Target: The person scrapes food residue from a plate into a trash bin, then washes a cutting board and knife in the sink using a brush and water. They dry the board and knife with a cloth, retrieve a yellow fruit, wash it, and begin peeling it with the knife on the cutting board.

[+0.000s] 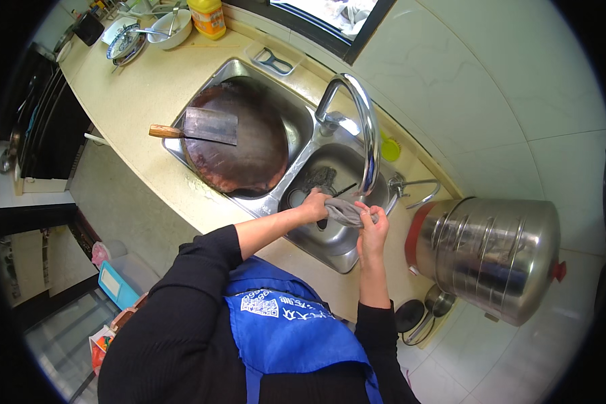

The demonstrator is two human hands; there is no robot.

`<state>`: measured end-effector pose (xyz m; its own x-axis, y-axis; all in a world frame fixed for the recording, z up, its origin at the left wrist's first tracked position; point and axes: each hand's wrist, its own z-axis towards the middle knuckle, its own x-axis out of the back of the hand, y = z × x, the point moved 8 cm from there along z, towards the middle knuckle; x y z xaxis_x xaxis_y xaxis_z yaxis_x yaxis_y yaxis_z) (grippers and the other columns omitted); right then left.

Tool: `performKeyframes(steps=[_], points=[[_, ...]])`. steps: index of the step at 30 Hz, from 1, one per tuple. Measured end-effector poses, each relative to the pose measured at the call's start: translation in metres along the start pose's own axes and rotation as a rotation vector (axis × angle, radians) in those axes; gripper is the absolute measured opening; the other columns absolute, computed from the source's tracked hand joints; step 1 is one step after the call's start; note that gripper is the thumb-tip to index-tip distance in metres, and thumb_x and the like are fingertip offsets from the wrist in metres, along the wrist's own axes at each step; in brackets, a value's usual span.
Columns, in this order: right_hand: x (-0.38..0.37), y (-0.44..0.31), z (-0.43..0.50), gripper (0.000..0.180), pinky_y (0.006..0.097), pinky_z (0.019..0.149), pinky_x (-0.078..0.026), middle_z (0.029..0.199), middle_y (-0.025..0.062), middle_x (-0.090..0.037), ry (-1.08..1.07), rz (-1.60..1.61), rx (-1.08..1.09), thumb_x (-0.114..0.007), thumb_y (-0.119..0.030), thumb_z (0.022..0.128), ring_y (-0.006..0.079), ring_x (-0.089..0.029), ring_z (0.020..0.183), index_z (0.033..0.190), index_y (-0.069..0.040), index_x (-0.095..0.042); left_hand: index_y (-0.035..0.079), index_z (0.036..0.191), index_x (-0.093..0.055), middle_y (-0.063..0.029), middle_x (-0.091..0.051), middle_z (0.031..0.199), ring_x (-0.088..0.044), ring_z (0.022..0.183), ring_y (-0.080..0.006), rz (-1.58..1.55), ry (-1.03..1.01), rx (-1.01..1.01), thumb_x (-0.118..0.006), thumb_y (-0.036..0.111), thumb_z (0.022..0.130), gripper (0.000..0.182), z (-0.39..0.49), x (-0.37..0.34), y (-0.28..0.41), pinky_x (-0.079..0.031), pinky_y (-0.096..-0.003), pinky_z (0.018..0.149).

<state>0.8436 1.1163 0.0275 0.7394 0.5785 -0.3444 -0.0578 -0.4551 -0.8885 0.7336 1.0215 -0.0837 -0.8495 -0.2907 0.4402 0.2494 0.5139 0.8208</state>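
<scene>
A twisted grey cloth point(346, 212) stretches between my two hands above the right-hand sink basin point(328, 252). My left hand point(315, 205) grips one end of it, and my right hand point(373, 222) pinches the other. Below them in the basin lie a dark mesh-like scrubber point(319, 178) and a thin dark stick-like thing point(345, 190); the hands partly cover what else is there. The chrome faucet point(370, 131) arches over this basin, close to my right hand. In the left-hand basin rests a large round board point(252, 156), with a wooden-handled cleaver point(211, 126) lying flat across it.
A stacked metal steamer point(490, 252) stands to the right, with pans point(439, 301) beside it. Behind the sink are a peeler point(274, 61) in a clear tray and a green brush point(390, 148). Bowls point(170, 29) and a yellow bottle point(207, 19) occupy the far counter.
</scene>
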Motion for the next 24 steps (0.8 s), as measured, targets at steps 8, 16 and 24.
performKeyframes(steps=[8, 16, 24], points=[[-0.046, -0.022, 0.070, 0.044, 0.0393, 0.084, -0.047, 0.118, 0.0193, -0.057, -0.261, -1.213, 0.317, -0.064, -0.008, 0.076, 0.0388, -0.058, 0.101, 0.118, -0.004, -0.053, 0.003, 0.105, -0.064, -0.0338, -0.050, 0.121, -0.044, 0.120, -0.0456, 0.016, 0.089, -0.121, -0.073, 0.010, 0.057, 0.049, -0.024, 0.023, 0.029, -0.039, -0.0429, 0.102], [-0.134, -0.056, 0.111, 0.060, 0.0353, 0.081, -0.050, 0.145, 0.0033, -0.041, -0.332, -1.576, 0.607, -0.049, -0.002, 0.080, 0.0253, -0.060, 0.099, 0.139, -0.011, -0.041, -0.004, 0.122, -0.055, -0.0349, -0.040, 0.132, -0.032, 0.131, -0.0446, 0.139, -0.171, -0.089, -0.089, 0.032, 0.050, 0.087, -0.045, 0.043, 0.061, -0.033, -0.0431, 0.107], [-0.098, -0.051, 0.095, 0.057, 0.0383, 0.085, -0.049, 0.140, 0.0079, -0.047, -0.220, -1.353, 0.780, -0.047, 0.004, 0.074, 0.0281, -0.061, 0.102, 0.131, -0.006, -0.051, -0.003, 0.118, -0.058, -0.0393, -0.040, 0.130, -0.033, 0.131, -0.0464, 0.127, -0.059, -0.024, -0.081, 0.038, 0.064, 0.071, -0.049, 0.051, 0.065, -0.033, -0.0458, 0.106]])
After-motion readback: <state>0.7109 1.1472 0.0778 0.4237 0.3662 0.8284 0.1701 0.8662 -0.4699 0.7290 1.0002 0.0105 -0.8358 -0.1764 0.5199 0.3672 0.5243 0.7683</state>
